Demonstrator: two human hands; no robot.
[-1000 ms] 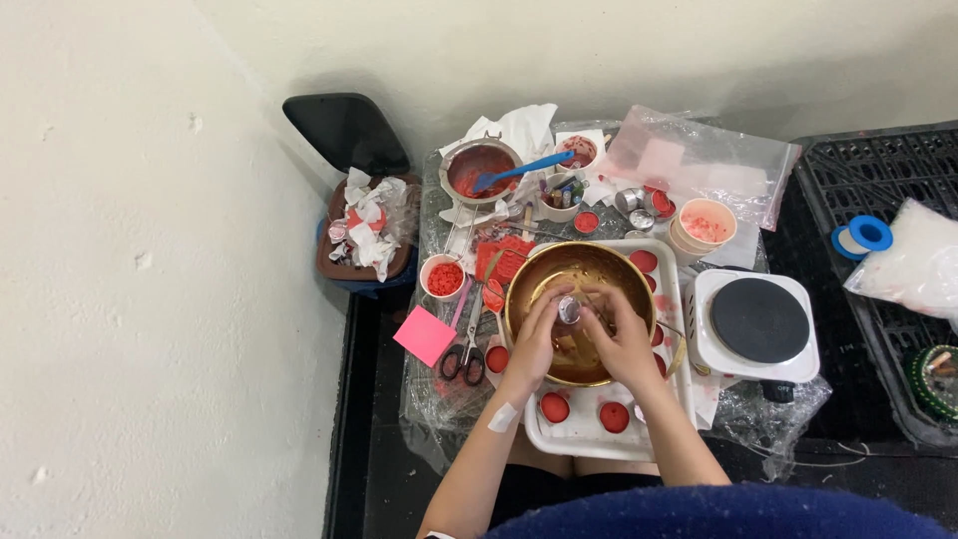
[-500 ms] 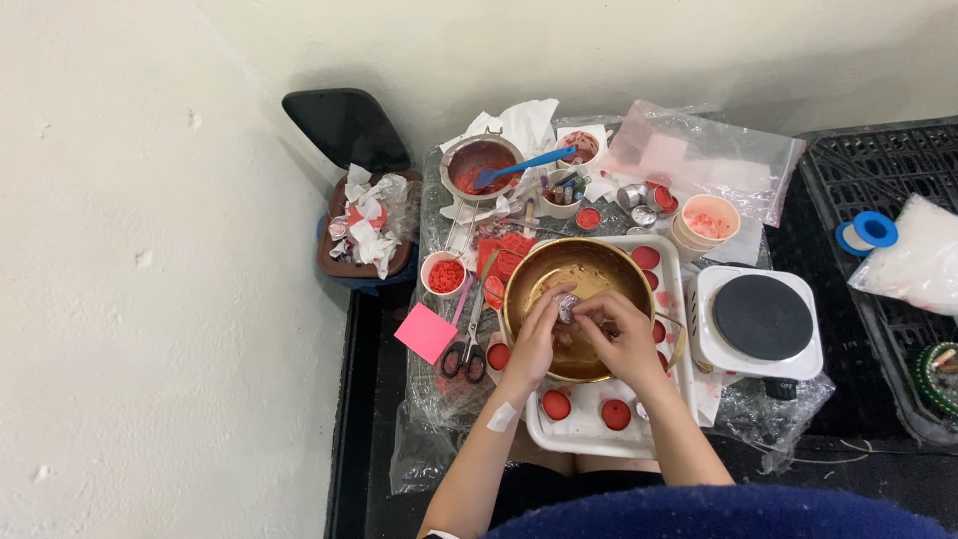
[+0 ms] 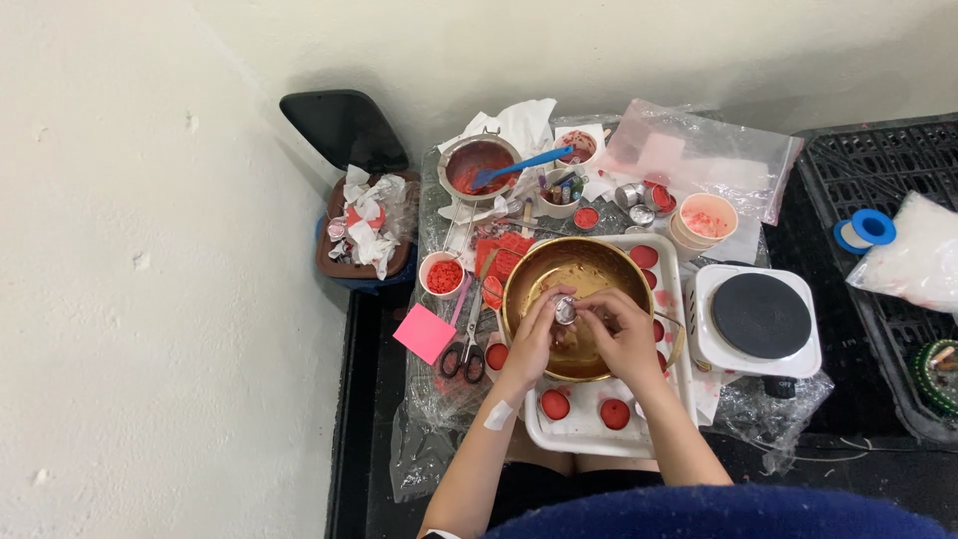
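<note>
Held thing: a small round silvery metal cup (image 3: pixel 566 310), pinched between both hands over the middle of the wide brass-coloured metal bowl (image 3: pixel 587 271)
Left hand (image 3: pixel 531 334): comes in from 7 o'clock, forearm bearing a pale plaster strip, wrist bent so the fingers (image 3: pixel 547 302) curl up and close on the cup's left edge
Right hand (image 3: pixel 621 330): comes in from 5 o'clock, palm down over the bowl, fingers bunched and closed on the cup's right edge
Bowl's place: on a white rectangular plastic tray (image 3: pixel 675 299) on the plastic-covered counter, with round red wax pieces (image 3: pixel 554 404) at its 6 o'clock
Around it: black-handled scissors (image 3: pixel 466 344) and a bright pink square paper note (image 3: pixel 424 332) at 9 o'clock; a white single electric hotplate with a black round top (image 3: pixel 760 316) at 3 o'clock; a small pan of red wax with a blue spatula (image 3: pixel 481 166) at 11 o'clock
Doing it well, as I judge: keep the cup level and low over the bowl so drips land inside, grip by the rim only, and keep both wrists off the bowl's edge
</note>
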